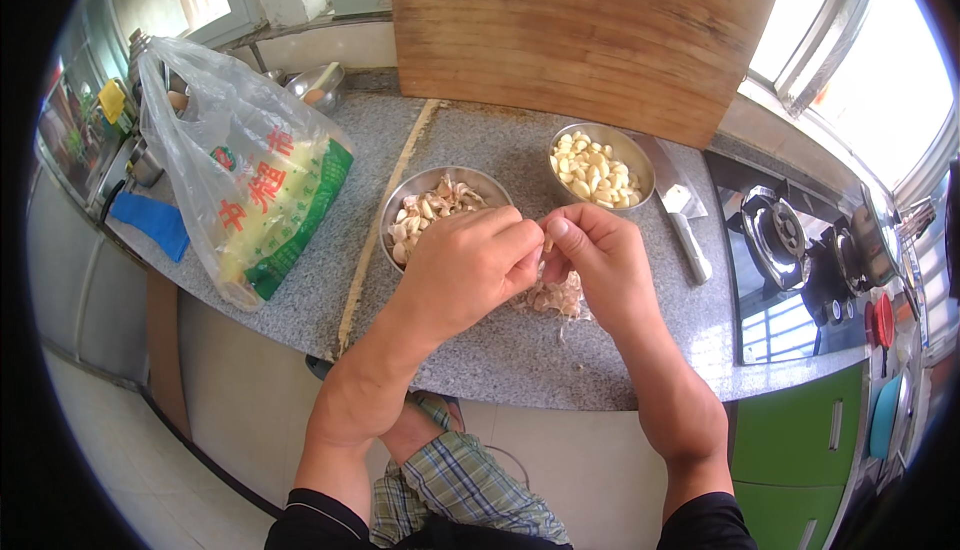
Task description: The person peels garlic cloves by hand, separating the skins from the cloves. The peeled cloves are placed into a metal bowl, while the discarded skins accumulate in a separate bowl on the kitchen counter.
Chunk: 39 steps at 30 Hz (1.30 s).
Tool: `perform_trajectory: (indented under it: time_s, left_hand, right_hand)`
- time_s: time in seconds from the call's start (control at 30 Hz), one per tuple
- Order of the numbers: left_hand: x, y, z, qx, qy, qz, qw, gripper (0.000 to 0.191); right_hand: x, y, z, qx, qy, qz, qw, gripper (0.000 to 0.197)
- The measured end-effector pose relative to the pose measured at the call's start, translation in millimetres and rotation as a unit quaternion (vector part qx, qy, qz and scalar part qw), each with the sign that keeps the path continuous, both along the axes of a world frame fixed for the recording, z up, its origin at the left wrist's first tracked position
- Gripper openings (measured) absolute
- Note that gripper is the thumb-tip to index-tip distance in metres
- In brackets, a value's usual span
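Observation:
My left hand [469,257] and my right hand [600,257] meet at the fingertips over the granite counter. Between them shows a small piece of a garlic clove [548,241], mostly covered by the fingers. Behind my left hand stands a metal bowl of unpeeled garlic cloves [409,224], its near right part hidden. Farther back to the right, a second metal bowl [641,167] holds peeled cloves [596,171]. Loose garlic skins [559,296] lie in a heap on the counter below my hands.
A cleaver [686,242] lies right of the peeled cloves. A large wooden cutting board [577,32] leans at the back. At left stand a filled plastic bag [255,182], a blue cloth [152,224] and a small metal bowl [330,96]. The gas stove [787,250] is at right.

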<state>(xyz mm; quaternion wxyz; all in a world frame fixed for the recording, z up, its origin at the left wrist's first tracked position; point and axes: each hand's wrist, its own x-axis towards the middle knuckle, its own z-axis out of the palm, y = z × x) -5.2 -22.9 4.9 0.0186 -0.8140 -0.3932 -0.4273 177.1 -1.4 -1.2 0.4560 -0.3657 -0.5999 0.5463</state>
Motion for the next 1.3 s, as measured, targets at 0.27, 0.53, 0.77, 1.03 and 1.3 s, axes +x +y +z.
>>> perform_trajectory:
  time_s: [0.27,0.53,0.77,1.03,1.3]
  left_hand:
    - [-2,3,-5,0.005,-0.035,0.010,0.999,0.013]
    - [-4,6,-8,0.006,-0.104,0.014,0.994,0.011]
    - [-5,5,-5,-0.006,-0.127,0.037,0.991,0.012]
    - [3,-1,6,0.004,-0.129,-0.075,0.989,0.020]
    - [2,2,-3,-0.015,-0.115,-0.098,0.988,0.020]
  right_hand:
    - [1,4,-4,-0.053,0.087,0.054,0.993,0.023]
    - [6,7,-4,-0.116,0.145,0.122,0.975,0.021]
    - [7,8,-3,-0.192,0.168,0.169,0.952,0.019]
    - [6,6,1,-0.269,0.223,0.170,0.921,0.014]
    - [9,7,-5,-0.261,0.243,0.145,0.923,0.015]
